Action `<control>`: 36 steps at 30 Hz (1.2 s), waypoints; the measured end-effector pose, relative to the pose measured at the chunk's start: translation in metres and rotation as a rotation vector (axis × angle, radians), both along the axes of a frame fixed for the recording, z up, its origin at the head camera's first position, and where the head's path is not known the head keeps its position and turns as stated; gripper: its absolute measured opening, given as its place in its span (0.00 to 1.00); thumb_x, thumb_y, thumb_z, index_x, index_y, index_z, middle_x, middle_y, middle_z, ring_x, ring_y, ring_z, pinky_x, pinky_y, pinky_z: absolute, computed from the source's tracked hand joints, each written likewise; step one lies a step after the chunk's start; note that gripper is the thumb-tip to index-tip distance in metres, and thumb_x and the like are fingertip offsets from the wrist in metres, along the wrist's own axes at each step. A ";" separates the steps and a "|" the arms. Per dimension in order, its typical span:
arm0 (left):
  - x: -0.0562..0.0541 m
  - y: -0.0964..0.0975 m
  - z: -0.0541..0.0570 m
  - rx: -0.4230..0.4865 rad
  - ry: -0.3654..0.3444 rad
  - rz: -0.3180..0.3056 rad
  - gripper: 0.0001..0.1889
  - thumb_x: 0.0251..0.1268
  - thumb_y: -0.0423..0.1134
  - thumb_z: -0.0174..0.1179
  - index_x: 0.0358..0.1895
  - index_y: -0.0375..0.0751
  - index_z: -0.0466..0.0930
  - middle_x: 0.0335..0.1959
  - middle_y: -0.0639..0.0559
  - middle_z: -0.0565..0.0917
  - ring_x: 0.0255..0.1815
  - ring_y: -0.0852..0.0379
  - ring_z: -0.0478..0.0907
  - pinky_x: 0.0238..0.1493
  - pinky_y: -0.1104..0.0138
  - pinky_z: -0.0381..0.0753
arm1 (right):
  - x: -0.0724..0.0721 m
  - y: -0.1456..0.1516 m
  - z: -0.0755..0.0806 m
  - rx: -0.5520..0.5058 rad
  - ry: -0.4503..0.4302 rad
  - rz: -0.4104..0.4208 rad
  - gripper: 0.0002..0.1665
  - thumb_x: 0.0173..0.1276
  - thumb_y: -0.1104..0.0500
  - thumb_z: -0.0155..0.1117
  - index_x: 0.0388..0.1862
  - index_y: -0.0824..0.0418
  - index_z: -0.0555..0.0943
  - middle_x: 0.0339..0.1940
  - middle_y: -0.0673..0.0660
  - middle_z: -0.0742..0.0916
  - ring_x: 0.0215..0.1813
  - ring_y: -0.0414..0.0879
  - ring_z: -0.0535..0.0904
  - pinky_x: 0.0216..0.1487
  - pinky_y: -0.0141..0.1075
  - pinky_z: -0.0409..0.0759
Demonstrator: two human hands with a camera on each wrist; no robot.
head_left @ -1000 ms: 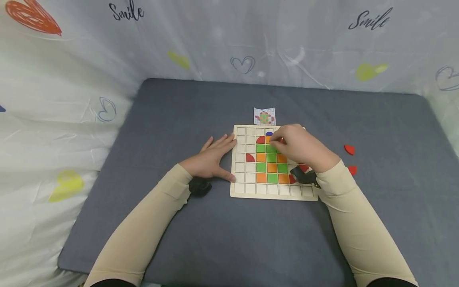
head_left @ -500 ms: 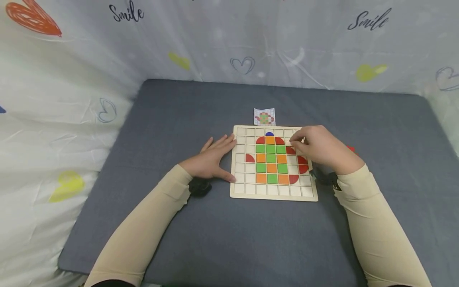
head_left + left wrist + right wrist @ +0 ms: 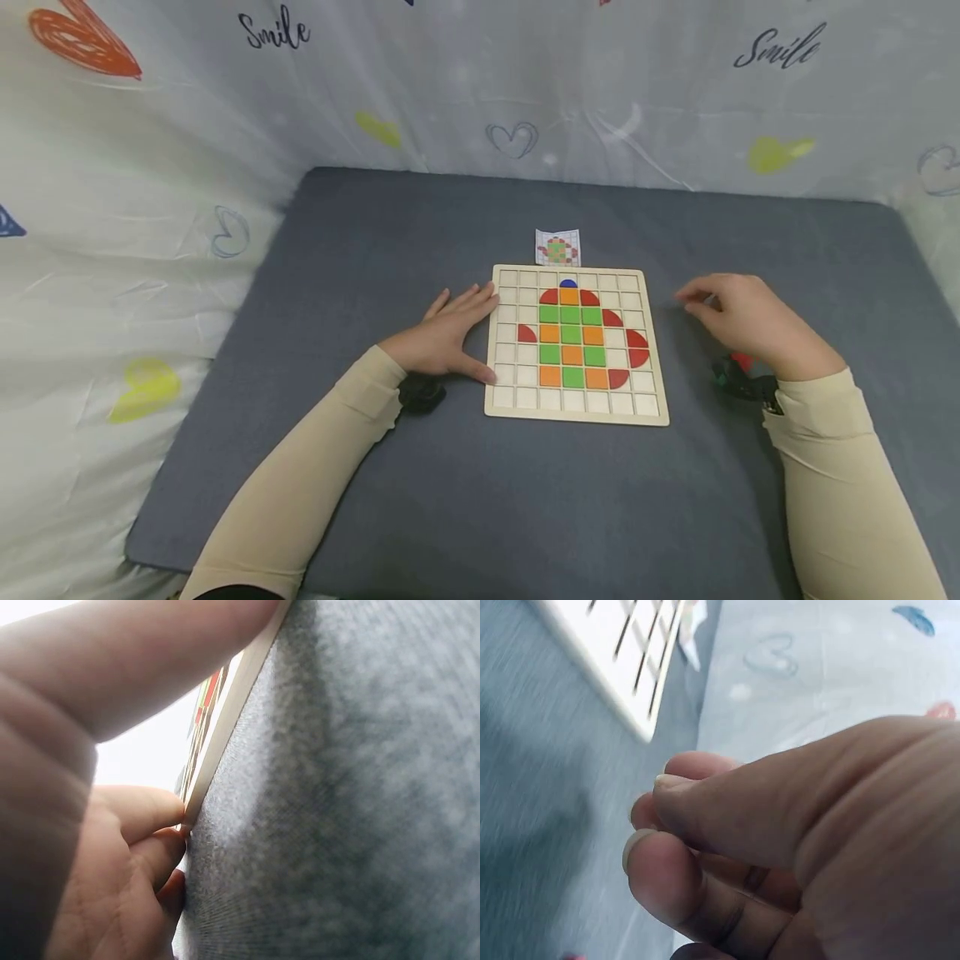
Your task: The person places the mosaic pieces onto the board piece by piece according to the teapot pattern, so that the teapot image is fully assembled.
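Note:
A wooden grid board [image 3: 651, 406] lies on the grey table, with green and orange square tiles and red quarter-round tiles set in its cells. One blue half-round tile [image 3: 568, 284] sits in its top row. My left hand [image 3: 438, 336] has its fingers spread, with fingertips and thumb touching the board's left edge; that edge [image 3: 225, 739] shows close up in the left wrist view. Over the table to the right of the board hovers my right hand [image 3: 738, 312], fingers loosely bent, and no piece shows between thumb and fingers [image 3: 664, 874] in the right wrist view.
A small printed card [image 3: 557, 247] with a coloured grid picture lies behind the board. A loose red piece [image 3: 742, 361] shows beside the right wrist's black camera [image 3: 738, 382], partly hidden. A white curtain [image 3: 450, 83] with printed hearts hangs behind the table [image 3: 420, 217].
My right hand has moved right, from over the board's upper part to the table beside it, uncovering the red tiles on that side. The left hand has stayed at the board's edge.

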State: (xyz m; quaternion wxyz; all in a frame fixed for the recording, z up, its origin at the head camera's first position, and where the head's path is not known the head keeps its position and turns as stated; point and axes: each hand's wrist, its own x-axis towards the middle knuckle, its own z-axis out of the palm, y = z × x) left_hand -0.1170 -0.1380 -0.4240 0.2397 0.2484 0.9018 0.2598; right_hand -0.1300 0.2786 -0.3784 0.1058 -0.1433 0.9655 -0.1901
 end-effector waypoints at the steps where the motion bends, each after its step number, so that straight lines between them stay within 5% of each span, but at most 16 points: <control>1: 0.000 0.000 0.000 0.000 -0.002 -0.002 0.66 0.54 0.62 0.79 0.88 0.47 0.42 0.88 0.57 0.36 0.88 0.57 0.29 0.83 0.52 0.20 | 0.001 0.005 -0.001 0.003 0.005 -0.004 0.15 0.78 0.66 0.61 0.57 0.69 0.86 0.52 0.70 0.88 0.40 0.56 0.83 0.39 0.51 0.81; 13: 0.000 0.001 -0.001 0.011 -0.002 0.005 0.66 0.54 0.61 0.79 0.88 0.46 0.44 0.89 0.56 0.37 0.88 0.56 0.30 0.83 0.52 0.20 | 0.004 0.044 -0.009 0.056 0.102 0.015 0.14 0.71 0.69 0.68 0.54 0.71 0.86 0.47 0.71 0.85 0.39 0.58 0.80 0.43 0.56 0.77; 21: -0.001 0.000 -0.002 0.011 -0.006 0.003 0.66 0.54 0.62 0.79 0.88 0.46 0.43 0.88 0.56 0.36 0.88 0.56 0.30 0.83 0.52 0.20 | 0.003 0.054 -0.011 0.076 0.043 -0.036 0.17 0.72 0.67 0.68 0.56 0.76 0.84 0.49 0.78 0.82 0.53 0.72 0.77 0.51 0.67 0.75; 36: -0.001 0.001 -0.001 -0.004 0.005 0.000 0.67 0.53 0.63 0.79 0.88 0.46 0.43 0.89 0.56 0.37 0.88 0.55 0.30 0.83 0.51 0.20 | -0.001 0.054 -0.023 0.059 0.084 -0.061 0.12 0.68 0.65 0.71 0.45 0.73 0.85 0.30 0.61 0.86 0.33 0.55 0.81 0.36 0.48 0.77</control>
